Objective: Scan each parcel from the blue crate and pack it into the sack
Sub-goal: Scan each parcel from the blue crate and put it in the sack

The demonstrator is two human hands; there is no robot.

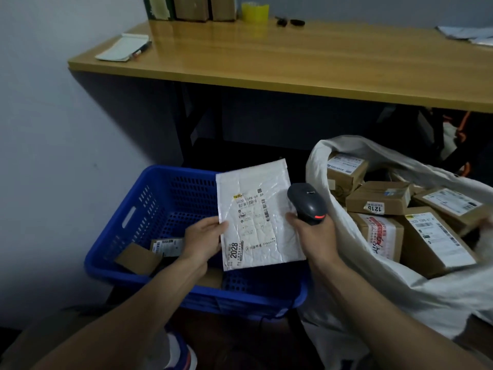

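My left hand pinches the left edge of a white padded mailer and holds it, label up, over the blue crate. My right hand grips a dark handheld scanner right beside the mailer's right edge; a red light glows on the scanner. Low in the crate lie a small cardboard parcel with a label and a loose cardboard piece. To the right, the white sack gapes open and holds several brown labelled boxes.
A wooden table stands behind the crate and sack, carrying a notepad with a pen, a yellow tape roll and boxes at the back. A wall is at the left. My shoe shows at the bottom.
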